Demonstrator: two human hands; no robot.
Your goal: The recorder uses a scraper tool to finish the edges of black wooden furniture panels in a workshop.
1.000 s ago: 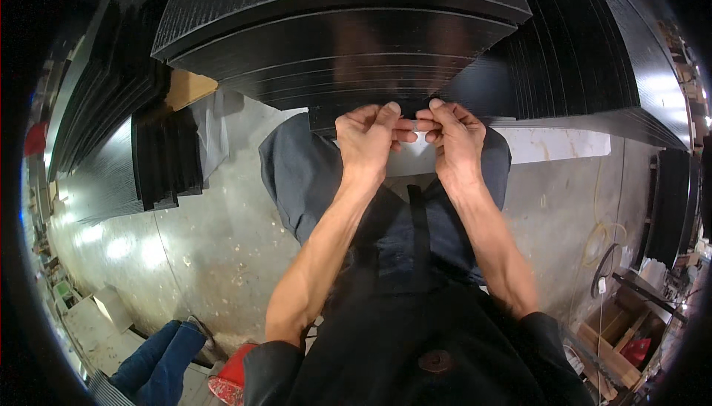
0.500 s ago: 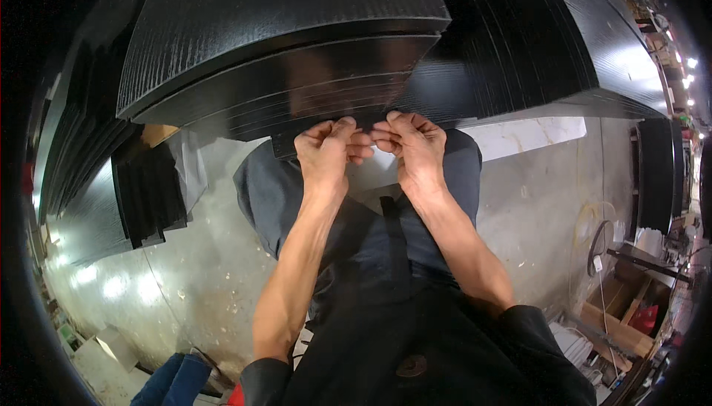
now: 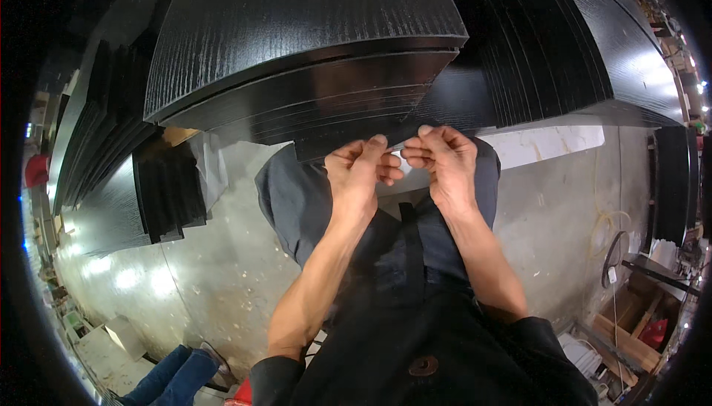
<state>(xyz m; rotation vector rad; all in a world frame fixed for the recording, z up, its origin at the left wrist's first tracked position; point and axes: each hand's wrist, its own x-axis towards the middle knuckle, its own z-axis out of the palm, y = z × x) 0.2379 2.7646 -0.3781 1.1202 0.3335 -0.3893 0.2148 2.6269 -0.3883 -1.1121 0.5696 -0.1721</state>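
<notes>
Left hand (image 3: 356,175) and right hand (image 3: 449,165) are being held side by side, slightly apart, at the near lower edge of the central black stack (image 3: 304,28). Thumbs are being held close to curled fingers on both; whether anything is being pinched can't be told, tips too small to read. Lowest panel (image 3: 319,147) of the stack is being seen just beyond the grip, near edge being partly covered by left hand; contact unclear. Right of the stack, upright panels (image 3: 549,50) are being seen in a row.
</notes>
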